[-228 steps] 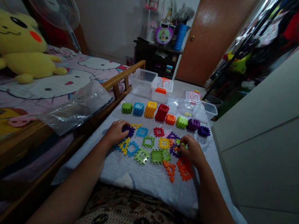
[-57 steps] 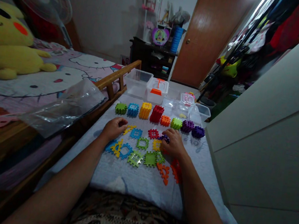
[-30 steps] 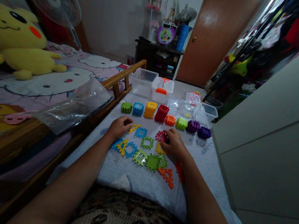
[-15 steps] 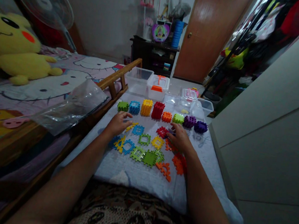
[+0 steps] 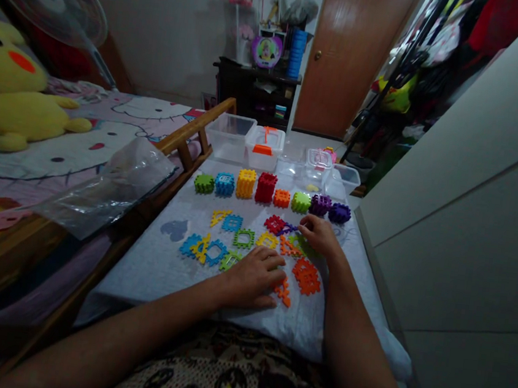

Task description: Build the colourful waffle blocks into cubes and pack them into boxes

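My left hand [image 5: 257, 274] lies low over the light green lattice pieces [image 5: 230, 261], fingers apart, covering several of them. Close to its fingertips is an orange piece [image 5: 282, 292]. My right hand [image 5: 322, 236] has its fingers bent and loosely apart, with the tips beside the end of a purple piece [image 5: 288, 228]; whether they touch is unclear. Under its palm side shows a green piece [image 5: 299, 244]. Around the hands lie a red piece [image 5: 274, 223], a yellow square [image 5: 267, 240], a green square frame [image 5: 244, 237], blue pieces [image 5: 216, 252] and stacked orange squares [image 5: 306, 277].
Behind the loose pieces runs a row of colour-sorted stacks, including a yellow stack [image 5: 246, 184] and a red stack [image 5: 266, 188]. Clear plastic boxes [image 5: 230, 138] stand at the far edge. A wooden rail [image 5: 191, 134] borders the left, a pale cabinet [image 5: 467, 240] the right.
My left hand has come from the far left, by the yellow triangle, to the near middle over the green pieces. My right hand has shifted slightly right, off the purple piece. The view has turned a little right.
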{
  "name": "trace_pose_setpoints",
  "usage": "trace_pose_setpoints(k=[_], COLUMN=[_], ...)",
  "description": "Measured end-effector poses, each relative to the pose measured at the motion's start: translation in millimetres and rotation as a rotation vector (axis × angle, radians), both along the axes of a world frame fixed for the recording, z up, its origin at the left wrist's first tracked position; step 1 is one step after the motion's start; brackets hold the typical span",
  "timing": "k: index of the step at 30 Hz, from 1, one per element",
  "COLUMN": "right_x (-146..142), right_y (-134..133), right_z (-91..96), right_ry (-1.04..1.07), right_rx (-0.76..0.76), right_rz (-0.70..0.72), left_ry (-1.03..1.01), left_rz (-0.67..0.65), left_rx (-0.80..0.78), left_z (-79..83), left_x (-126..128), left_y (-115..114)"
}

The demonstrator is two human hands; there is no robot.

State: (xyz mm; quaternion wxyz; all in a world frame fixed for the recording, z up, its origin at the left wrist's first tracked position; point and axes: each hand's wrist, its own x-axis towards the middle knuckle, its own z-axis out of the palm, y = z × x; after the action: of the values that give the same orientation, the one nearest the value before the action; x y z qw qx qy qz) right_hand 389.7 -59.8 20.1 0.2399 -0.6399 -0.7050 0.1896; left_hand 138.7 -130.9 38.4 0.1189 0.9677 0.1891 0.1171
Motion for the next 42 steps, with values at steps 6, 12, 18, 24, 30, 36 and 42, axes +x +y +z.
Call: trace_pose_setpoints(k=[6, 12, 18, 24, 30, 36, 42], right_x=[-1.2, 2.4, 12.8, 8.5, 3.2, -1.3, -3.5], right_y=[-0.3, -14.3, -56.6, -97.4, -101.4, -97.8, -95.9], right_z=[0.5, 11.1, 35.3, 33.1, 23.3, 20.1, 14.1], right_ry=[0.007, 0.014, -0.077, -0.211, -0.167, -0.147, -0.163], right_rx=[-0.037, -0.092, -0.128, -0.236, -0.272, -0.260, -0.146], right_rz=[0.007, 0.016, 0.050, 0.049, 0.036, -0.017, -0.070], left_ry=[-0.042, -0.120, -0.202, -0.192, -0.253, -0.263, -0.236], left_rz=[0.080, 0.158, 0.348, 0.582, 0.576, 0.749, 0.972], left_rx=[0.014, -0.018, -0.032, -0.063, -0.050, -0.002, 0.012], left_z=[-8.5, -6.5, -3.5, -6.4, -0.9, -6.8, -25.2], left_x=[6.6, 7.0, 5.8, -0.3, -28.7, -88.7, -147.5], left_y=[7.5, 15.2, 26.5, 35.9, 44.3, 64.3, 85.6])
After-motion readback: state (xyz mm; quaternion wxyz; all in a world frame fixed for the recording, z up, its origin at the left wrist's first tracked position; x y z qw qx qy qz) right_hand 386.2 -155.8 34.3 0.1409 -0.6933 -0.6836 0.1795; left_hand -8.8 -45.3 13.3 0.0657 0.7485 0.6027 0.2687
